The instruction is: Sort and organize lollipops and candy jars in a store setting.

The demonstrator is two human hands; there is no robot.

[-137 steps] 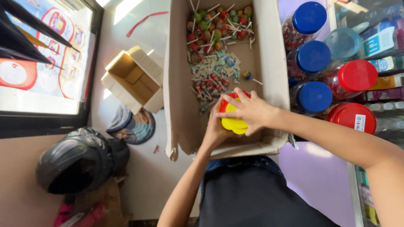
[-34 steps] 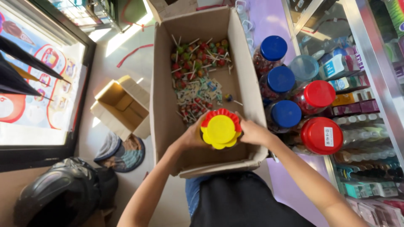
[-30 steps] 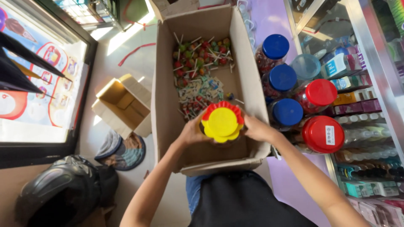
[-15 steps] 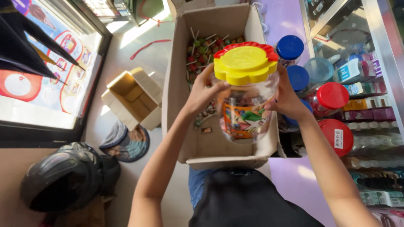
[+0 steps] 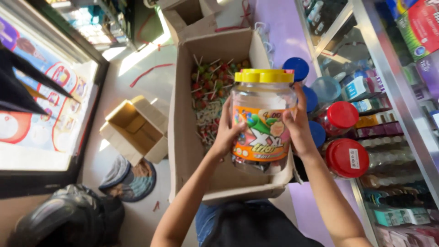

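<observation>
Two hands up, one clear plastic jar (image 5: 261,121) with a yellow lid held between them!
Left hand (image 5: 227,132) and right hand (image 5: 296,128) wrap curled fingers round its sides, upright above the cardboard box (image 5: 183,137) of lollipops (image 5: 208,98).

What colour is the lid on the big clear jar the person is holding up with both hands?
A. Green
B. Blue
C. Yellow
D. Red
C. The clear jar held between the left hand and the right hand is topped by a yellow lid; the blue-lidded jars and red-lidded jars stand beside the cardboard box, not in the hands.
</observation>
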